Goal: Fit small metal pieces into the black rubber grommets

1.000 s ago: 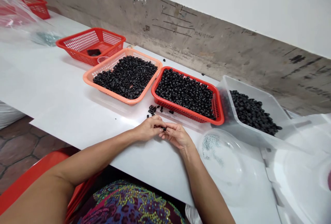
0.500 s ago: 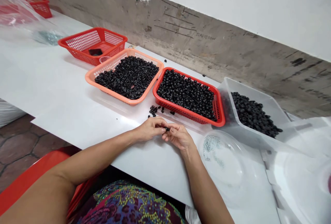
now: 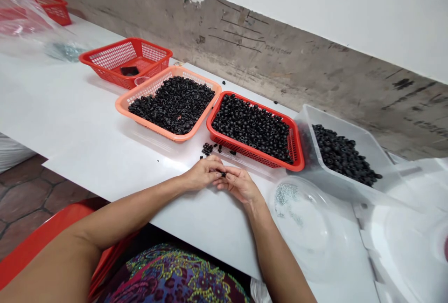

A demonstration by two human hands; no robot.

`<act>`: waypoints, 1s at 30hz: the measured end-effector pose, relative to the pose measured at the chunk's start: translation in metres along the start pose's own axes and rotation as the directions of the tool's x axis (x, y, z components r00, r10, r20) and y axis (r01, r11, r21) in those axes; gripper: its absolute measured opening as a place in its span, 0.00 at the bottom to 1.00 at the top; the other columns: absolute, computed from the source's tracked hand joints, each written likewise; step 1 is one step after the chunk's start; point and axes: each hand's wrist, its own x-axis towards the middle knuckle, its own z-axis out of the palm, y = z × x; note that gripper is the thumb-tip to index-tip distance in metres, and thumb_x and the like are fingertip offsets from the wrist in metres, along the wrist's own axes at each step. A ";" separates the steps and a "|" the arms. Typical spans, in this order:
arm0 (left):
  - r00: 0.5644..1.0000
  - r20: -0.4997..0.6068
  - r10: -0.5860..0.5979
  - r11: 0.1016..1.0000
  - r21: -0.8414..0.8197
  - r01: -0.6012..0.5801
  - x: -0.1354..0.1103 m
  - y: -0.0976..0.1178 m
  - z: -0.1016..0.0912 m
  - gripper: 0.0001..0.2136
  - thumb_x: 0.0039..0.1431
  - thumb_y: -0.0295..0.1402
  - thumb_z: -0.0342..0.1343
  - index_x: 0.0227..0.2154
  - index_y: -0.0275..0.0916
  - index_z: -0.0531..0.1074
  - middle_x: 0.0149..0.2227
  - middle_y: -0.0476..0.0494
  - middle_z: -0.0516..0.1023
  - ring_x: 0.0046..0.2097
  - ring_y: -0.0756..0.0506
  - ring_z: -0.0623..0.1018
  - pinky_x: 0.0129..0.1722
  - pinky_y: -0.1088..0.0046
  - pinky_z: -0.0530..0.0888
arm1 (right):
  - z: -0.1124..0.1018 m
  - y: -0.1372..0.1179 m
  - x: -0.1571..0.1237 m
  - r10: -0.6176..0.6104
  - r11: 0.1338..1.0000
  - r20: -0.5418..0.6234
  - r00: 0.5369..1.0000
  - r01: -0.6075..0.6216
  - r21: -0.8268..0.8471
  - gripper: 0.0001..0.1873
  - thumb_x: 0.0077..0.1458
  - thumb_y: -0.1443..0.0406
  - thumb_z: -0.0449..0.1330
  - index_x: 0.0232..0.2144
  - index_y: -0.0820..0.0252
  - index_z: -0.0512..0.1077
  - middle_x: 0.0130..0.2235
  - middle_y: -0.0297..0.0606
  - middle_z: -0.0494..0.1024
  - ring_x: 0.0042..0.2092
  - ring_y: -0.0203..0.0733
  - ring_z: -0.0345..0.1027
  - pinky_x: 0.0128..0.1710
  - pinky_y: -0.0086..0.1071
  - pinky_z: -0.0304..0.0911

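Observation:
My left hand (image 3: 203, 173) and my right hand (image 3: 242, 184) meet above the white table, fingertips together. Pinched between them is a small black part (image 3: 223, 174), mostly covered by the fingers. Just beyond my hands lies a little cluster of loose black pieces (image 3: 207, 148). Behind these stands a red basket (image 3: 298, 154) filled with round black parts that have holes (image 3: 252, 128). To its left, an orange basket (image 3: 154, 128) holds many smaller black pieces (image 3: 175, 102).
A clear plastic bin (image 3: 310, 121) of black parts (image 3: 345, 154) stands at the right. Nearer me is a clear round dish (image 3: 311, 242) with tiny shiny pieces (image 3: 287, 198). Another red basket (image 3: 105, 77) sits farther left, near a plastic bag (image 3: 24, 28). A wall (image 3: 238, 32) runs behind the table.
The fingers have shifted slightly around the small black part, which sits a little farther left. The baskets and bin stay where they were.

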 end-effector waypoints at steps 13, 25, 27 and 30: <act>0.995 -0.048 -0.083 0.995 -0.055 0.080 0.007 -0.002 0.002 0.08 0.51 0.27 0.53 0.31 0.33 0.76 0.33 0.44 0.76 0.36 0.48 0.73 0.39 0.72 0.68 | 0.005 0.009 0.009 0.031 0.984 -0.253 0.967 0.015 0.179 0.10 0.45 0.64 0.68 0.32 0.64 0.77 0.33 0.36 0.77 0.35 0.33 0.71 0.40 0.27 0.70; 0.987 0.015 -0.161 0.968 -0.195 0.161 0.007 -0.004 -0.002 0.10 0.47 0.27 0.56 0.34 0.32 0.75 0.31 0.45 0.75 0.33 0.50 0.72 0.35 0.74 0.67 | 0.002 0.000 0.004 0.018 0.990 -0.145 0.989 0.003 0.138 0.19 0.41 0.70 0.68 0.41 0.64 0.76 0.42 0.41 0.78 0.39 0.36 0.73 0.43 0.28 0.69; 0.988 0.008 -0.157 0.969 -0.193 0.156 0.007 -0.005 -0.002 0.09 0.45 0.27 0.57 0.33 0.32 0.75 0.30 0.46 0.74 0.32 0.50 0.71 0.35 0.74 0.67 | 0.001 0.000 0.004 0.027 0.991 -0.142 0.989 -0.008 0.131 0.20 0.40 0.70 0.69 0.40 0.64 0.76 0.42 0.40 0.78 0.38 0.35 0.74 0.41 0.26 0.70; 0.988 0.018 -0.155 0.973 -0.170 0.156 0.007 -0.006 -0.002 0.07 0.46 0.27 0.56 0.31 0.32 0.73 0.28 0.47 0.72 0.29 0.51 0.70 0.32 0.75 0.66 | 0.001 -0.001 0.003 0.032 0.997 -0.120 0.992 -0.022 0.080 0.20 0.41 0.68 0.69 0.40 0.65 0.75 0.39 0.40 0.78 0.37 0.36 0.74 0.38 0.26 0.70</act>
